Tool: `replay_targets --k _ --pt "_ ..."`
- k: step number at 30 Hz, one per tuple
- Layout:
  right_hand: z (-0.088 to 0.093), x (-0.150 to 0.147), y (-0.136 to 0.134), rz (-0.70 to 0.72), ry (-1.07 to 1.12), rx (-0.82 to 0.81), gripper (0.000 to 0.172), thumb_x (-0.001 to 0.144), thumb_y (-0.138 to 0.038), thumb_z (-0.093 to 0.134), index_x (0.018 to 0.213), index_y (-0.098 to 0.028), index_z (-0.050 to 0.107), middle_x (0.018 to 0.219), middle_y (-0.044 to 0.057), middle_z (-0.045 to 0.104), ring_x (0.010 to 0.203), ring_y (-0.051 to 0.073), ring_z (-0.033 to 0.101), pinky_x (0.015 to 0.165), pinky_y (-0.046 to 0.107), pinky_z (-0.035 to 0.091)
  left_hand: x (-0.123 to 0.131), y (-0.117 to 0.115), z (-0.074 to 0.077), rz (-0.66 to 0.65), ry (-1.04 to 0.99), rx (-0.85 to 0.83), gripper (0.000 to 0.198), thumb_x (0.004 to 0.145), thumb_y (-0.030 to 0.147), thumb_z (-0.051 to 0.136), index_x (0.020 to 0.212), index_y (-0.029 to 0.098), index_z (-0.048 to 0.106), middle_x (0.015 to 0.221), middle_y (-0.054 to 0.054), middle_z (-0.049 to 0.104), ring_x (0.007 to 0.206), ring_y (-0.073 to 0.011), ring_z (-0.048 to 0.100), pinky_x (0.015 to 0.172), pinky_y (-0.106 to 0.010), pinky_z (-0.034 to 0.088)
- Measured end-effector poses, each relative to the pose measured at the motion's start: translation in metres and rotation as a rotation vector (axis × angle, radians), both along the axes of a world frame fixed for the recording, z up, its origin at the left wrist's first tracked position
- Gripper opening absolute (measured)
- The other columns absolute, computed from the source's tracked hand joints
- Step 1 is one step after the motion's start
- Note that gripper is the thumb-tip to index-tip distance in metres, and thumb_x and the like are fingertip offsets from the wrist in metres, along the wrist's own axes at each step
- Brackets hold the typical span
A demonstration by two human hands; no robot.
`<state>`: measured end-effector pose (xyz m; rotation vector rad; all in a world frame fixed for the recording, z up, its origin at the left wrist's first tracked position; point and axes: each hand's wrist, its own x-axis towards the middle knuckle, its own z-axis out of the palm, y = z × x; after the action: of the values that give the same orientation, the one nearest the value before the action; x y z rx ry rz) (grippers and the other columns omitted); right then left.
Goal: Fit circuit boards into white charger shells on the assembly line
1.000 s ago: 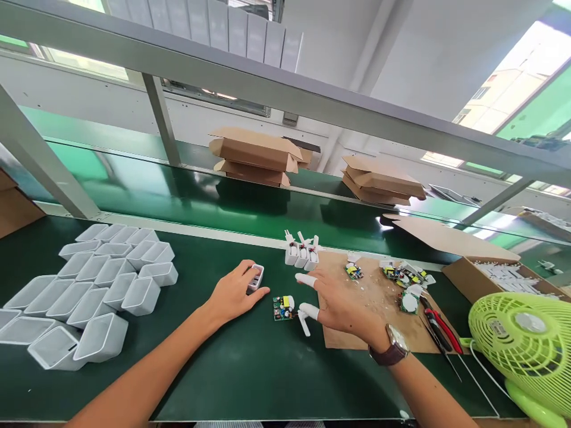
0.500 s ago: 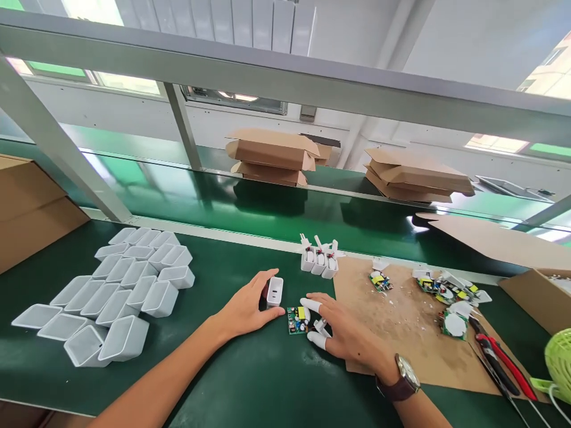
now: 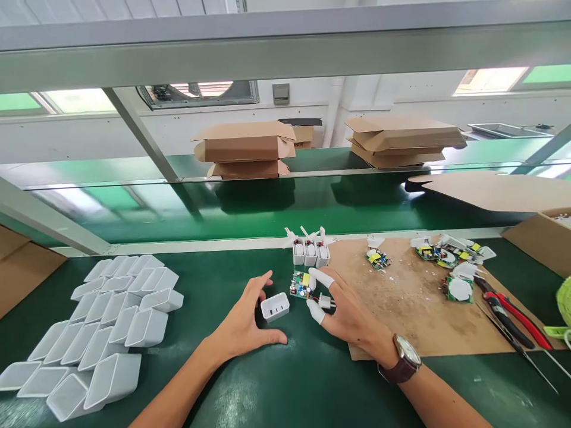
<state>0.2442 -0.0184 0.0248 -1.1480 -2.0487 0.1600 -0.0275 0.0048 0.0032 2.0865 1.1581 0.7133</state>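
White plastic housing (image 3: 275,307), rectangular and with dark slots in its end face, sits near the middle of the dark green smooth tabletop (image 3: 250,392), between our two hands and closer to the left. Our bare left hand (image 3: 241,321) is spread around its left side, forefinger reaching past the far side and thumb well apart on the near side; we cannot tell whether the curled fingers behind touch it.

Just to the right and a little farther is a green circuit board (image 3: 302,285) with a yellow block and small mixed parts. Our right hand (image 3: 350,306) has its thumb and forefinger, both in white finger covers (image 3: 322,277), parted around the board's right end, beside a small white plug piece (image 3: 326,302). We cannot tell whether they grip the board or only flank it. We wear a round-faced wristwatch (image 3: 407,351) with a dark strap on the right wrist.

Beyond the board we see three small white filled housings (image 3: 311,252) in a row. On the left lie many hollow white plastic shells (image 3: 113,306) packed together. On the right, a stained brown cardboard sheet (image 3: 392,321) bears more circuit boards (image 3: 377,259) and red-and-black-handled pliers (image 3: 526,324).
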Motion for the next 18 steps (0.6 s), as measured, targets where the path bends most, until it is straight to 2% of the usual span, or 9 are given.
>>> replay_targets --k 3,6,8,11,14,18 --pt "-0.002 -0.003 0.0 -0.008 0.049 0.026 0.062 0.089 -0.013 0.058 0.147 -0.024 0.037 0.131 0.014 0.059 0.122 0.03 0.061 0.097 0.052 0.06 0.001 -0.004 0.008 -0.122 0.027 -0.053 0.111 0.068 0.039 0.093 0.158 0.035 0.028 0.143 -0.011 0.057 0.084 -0.0165 0.062 0.08 -0.036 0.057" --pt "-0.004 -0.007 -0.002 -0.011 0.083 0.057 0.06 0.09 -0.01 0.057 0.146 -0.024 0.038 0.13 0.014 0.059 0.123 0.029 0.06 0.098 0.052 0.059 0.006 -0.007 0.012 -0.208 0.105 -0.085 0.08 0.076 0.04 0.087 0.146 0.033 0.049 0.126 -0.006 0.069 0.082 -0.0175 0.065 0.081 -0.035 0.056" --pt "-0.002 -0.008 -0.003 -0.03 0.114 0.067 0.059 0.091 -0.009 0.057 0.145 -0.025 0.039 0.129 0.013 0.059 0.122 0.029 0.061 0.099 0.051 0.059 0.01 -0.007 0.012 -0.186 0.096 -0.046 0.066 0.077 0.038 0.086 0.137 0.03 0.057 0.118 -0.005 0.072 0.09 -0.0205 0.066 0.083 -0.036 0.057" --pt "0.006 -0.01 -0.009 0.02 0.157 0.054 0.06 0.091 -0.011 0.058 0.146 -0.027 0.039 0.128 0.013 0.06 0.121 0.028 0.062 0.099 0.05 0.059 0.014 -0.004 0.008 -0.067 0.02 0.143 0.06 0.077 0.032 0.086 0.131 0.026 0.058 0.121 -0.008 0.071 0.108 -0.0256 0.063 0.093 -0.04 0.055" --pt "0.014 -0.015 -0.016 0.148 0.144 0.037 0.064 0.09 -0.01 0.059 0.148 -0.027 0.038 0.127 0.012 0.062 0.119 0.028 0.063 0.097 0.048 0.06 0.014 0.0 0.004 0.004 -0.002 0.349 0.058 0.082 0.03 0.082 0.133 0.025 0.055 0.121 -0.008 0.071 0.108 -0.0259 0.061 0.096 -0.043 0.053" --pt "0.015 -0.022 -0.021 0.156 0.06 0.103 0.07 0.089 -0.005 0.056 0.153 -0.026 0.034 0.126 0.014 0.064 0.117 0.03 0.063 0.097 0.051 0.059 0.012 0.001 0.002 0.017 0.039 0.493 0.053 0.089 0.03 0.075 0.137 0.025 0.053 0.122 -0.01 0.07 0.108 -0.0262 0.061 0.097 -0.044 0.051"
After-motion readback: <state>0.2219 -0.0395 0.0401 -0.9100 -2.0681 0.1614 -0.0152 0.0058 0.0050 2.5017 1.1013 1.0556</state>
